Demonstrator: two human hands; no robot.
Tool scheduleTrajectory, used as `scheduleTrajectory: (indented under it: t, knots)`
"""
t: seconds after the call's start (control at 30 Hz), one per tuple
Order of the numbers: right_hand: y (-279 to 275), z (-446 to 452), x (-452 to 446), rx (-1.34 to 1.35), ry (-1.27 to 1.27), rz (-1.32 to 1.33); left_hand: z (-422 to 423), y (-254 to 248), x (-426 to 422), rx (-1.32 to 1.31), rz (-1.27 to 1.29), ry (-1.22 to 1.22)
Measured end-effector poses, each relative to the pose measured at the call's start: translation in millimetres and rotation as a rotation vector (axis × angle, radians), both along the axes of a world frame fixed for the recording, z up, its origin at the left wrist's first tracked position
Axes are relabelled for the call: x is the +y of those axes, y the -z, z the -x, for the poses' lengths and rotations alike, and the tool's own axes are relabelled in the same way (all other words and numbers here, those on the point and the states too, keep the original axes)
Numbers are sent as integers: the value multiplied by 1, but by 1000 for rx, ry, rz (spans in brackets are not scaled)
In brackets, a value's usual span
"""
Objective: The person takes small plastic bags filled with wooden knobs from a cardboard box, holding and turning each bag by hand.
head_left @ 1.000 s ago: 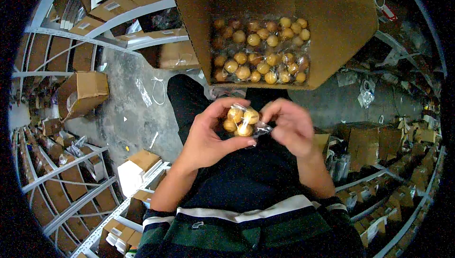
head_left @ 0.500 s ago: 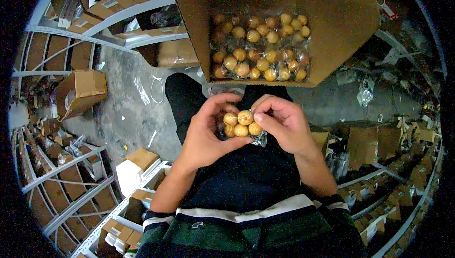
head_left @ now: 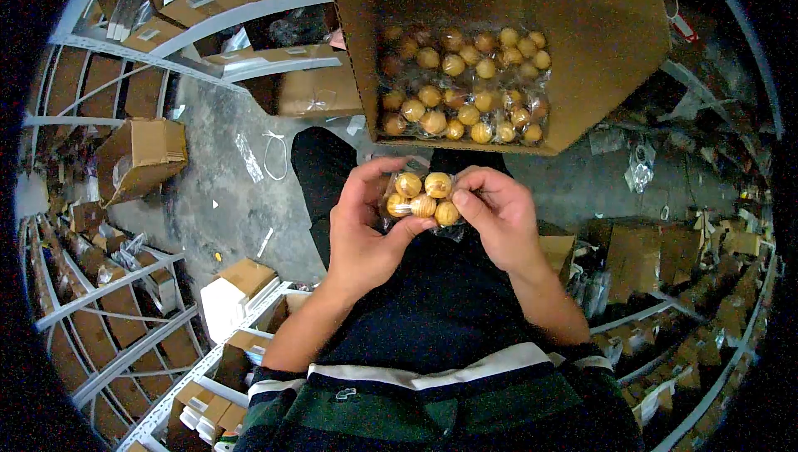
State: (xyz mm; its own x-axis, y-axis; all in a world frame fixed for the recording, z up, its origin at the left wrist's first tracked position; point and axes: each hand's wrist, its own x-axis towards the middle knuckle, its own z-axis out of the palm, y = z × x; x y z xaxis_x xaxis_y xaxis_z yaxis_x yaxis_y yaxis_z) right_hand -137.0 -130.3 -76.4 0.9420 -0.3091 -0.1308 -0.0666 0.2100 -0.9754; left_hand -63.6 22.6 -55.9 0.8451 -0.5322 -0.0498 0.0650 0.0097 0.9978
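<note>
Above my lap I hold a clear plastic bag of wooden balls [head_left: 422, 203], round and yellow-brown with visible grain. My left hand [head_left: 366, 223] cups the bag from the left, its thumb pressed along the lower edge. At the right side, the thumb and fingers of my right hand [head_left: 496, 207] pinch the bag. Just beyond my hands stands an open cardboard box [head_left: 598, 53]. Inside it lie several more clear bags of similar wooden balls [head_left: 453, 66].
Metal shelving [head_left: 125, 294] with cardboard boxes runs along the left, and more shelves with boxes [head_left: 648, 253] stand at the right. An open carton [head_left: 141, 161] sits on the concrete floor [head_left: 220, 153]. Plastic scraps and a white loop [head_left: 275, 157] lie there too.
The bag has been raised slightly and turned, so the balls lie more spread out and face me. Both hands have shifted a little with it, still holding on.
</note>
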Motion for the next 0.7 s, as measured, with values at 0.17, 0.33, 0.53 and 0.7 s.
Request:
scheduleTrajectory:
  t: [0.17, 0.33, 0.53, 0.7]
  knots:
    - [1, 1, -6, 27, -91, -131, 3, -6, 5, -54, -77, -16]
    - [10, -4, 0, -74, 87, 104, 10, 5, -4, -66, -48, -45]
    - [6, -4, -2, -4, 153, -411, -4, 13, 3, 241, -12, 107]
    - [12, 0, 3, 86, 107, -120, -4, 15, 2, 244, 22, -7]
